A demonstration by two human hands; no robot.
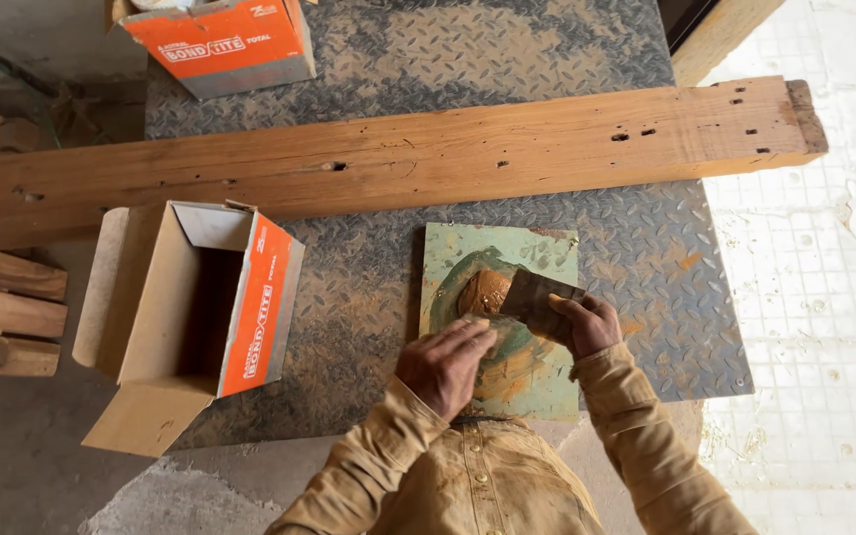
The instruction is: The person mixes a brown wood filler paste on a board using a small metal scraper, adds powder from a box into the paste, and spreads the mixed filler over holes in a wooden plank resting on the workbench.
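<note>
Mixing brown putty lump (484, 291) at centre of square green-smeared board (547, 381): right hand (587, 324) clamped on flat metal scraper (544, 299); left hand (445, 364) pressed flat beside it. Best kept low-angled, folding inward from the board's edges.

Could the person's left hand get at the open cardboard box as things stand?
Probably yes. The left hand rests on the green board, and only bare metal plate lies between it and the open cardboard box.
</note>
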